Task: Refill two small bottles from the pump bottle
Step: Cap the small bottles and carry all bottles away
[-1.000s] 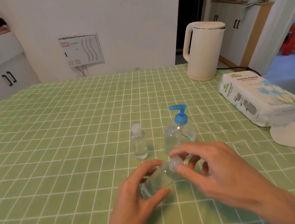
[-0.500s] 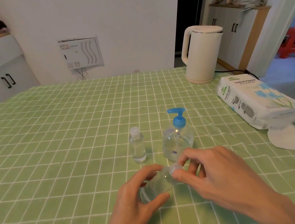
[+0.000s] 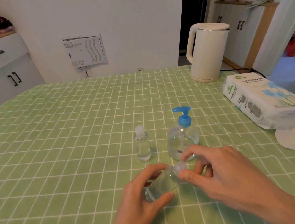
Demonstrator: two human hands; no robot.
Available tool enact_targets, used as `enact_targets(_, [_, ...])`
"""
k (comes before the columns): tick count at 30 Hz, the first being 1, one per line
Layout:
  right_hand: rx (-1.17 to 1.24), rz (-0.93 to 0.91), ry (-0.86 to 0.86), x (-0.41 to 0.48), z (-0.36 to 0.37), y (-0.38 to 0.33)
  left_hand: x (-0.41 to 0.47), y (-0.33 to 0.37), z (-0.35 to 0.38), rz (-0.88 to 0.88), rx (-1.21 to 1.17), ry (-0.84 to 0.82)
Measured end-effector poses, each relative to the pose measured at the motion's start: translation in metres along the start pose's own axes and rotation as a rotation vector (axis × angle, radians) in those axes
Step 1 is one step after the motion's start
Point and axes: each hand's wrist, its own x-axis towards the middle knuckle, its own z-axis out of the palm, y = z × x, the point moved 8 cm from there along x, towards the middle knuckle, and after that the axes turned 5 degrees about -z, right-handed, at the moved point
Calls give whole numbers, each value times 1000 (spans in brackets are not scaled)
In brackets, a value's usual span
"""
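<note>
While the left hand (image 3: 140, 196) grips the tilted small bottle (image 3: 163, 184), the right hand (image 3: 222, 171) pinches its cap (image 3: 181, 167).

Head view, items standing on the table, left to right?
standing small bottle → pump bottle → kettle → tissue pack; held small bottle omitted because it overlaps the first two.

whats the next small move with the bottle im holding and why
Probably twist the cap off: the left hand grips the tilted small bottle, fingers of the right hand pinch its cap, which looks still on, so nothing from the pump bottle can go in yet.
</note>
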Motion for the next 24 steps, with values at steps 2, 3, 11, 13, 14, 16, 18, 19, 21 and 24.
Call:
enact_targets(2, [2, -24, -37, 1, 5, -3, 0, -2, 0, -7, -8, 4])
enact_targets(3, [-22, -22, -33, 2, 7, -3, 0, -1, -1, -5, -4, 7])
enact_targets(11, [-42, 7, 73, 6, 9, 1, 2, 1, -4, -1, -49, 15])
enact_targets(13, [-33, 6, 101, 6, 12, 1, 2, 0, -3, 6, -38, 20])
enact_targets(14, [-41, 7, 129, 6, 13, 0, 2, 0, -2, 11, -31, 25])
enact_targets(16, [-66, 9, 194, 4, 14, -2, 0, 0, -1, 25, -18, 48])
enact_targets(18, [-71, 13, 242, 4, 16, -4, 0, -1, 0, 20, -24, 60])
enact_targets(19, [-73, 17, 255, 4, 17, -4, -1, -3, 0, 14, -35, 61])
enact_targets(21, [-68, 16, 266, 5, 18, -3, -1, -4, -3, 19, -57, 73])
enact_targets(24, [38, -17, 221, 7, 20, -2, -1, -7, -8, 24, -104, 115])
